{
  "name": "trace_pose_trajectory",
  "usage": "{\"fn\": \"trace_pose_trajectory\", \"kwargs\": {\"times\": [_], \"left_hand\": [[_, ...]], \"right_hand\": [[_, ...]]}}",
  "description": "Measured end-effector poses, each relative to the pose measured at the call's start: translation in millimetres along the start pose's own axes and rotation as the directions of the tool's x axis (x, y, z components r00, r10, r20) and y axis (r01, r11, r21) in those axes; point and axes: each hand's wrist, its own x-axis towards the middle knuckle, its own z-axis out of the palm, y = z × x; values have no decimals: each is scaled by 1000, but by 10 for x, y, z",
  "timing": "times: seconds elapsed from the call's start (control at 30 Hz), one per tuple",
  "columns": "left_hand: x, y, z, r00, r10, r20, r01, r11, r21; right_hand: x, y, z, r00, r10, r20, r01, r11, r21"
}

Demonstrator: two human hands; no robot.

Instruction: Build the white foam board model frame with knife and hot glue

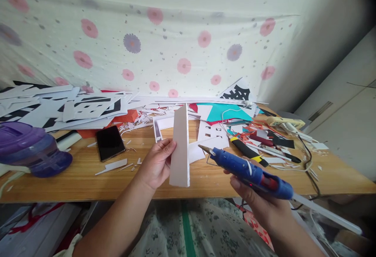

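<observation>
A white board strip (179, 151) stood upright above the middle of the counter's (96, 186) front edge, grasped by the left hand (157, 165). The right hand (255, 198) gripped a blue glue gun (241, 165), its nozzle (205, 148) near the strip. A phone (110, 143) lay left of them; a purple container (32, 147) stood by the counter's left edge.

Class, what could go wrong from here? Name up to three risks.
1. The blue glue gun shows a red light; if hot, its nozzle, aimed toward the left hand and its white board strip, could burn skin.
2. Drips might land on the white offcut beyond the nozzle.
3. The black cable over the table's edge could snag.
</observation>
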Motion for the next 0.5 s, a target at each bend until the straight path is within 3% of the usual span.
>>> {"fn": "trace_pose_trajectory", "kwargs": {"times": [0.5], "left_hand": [[-27, 44, -9, 992, -108, 64, 100, 988, 115]], "right_hand": [[32, 53, 67, 991, 65, 120, -71, 997, 41]]}}
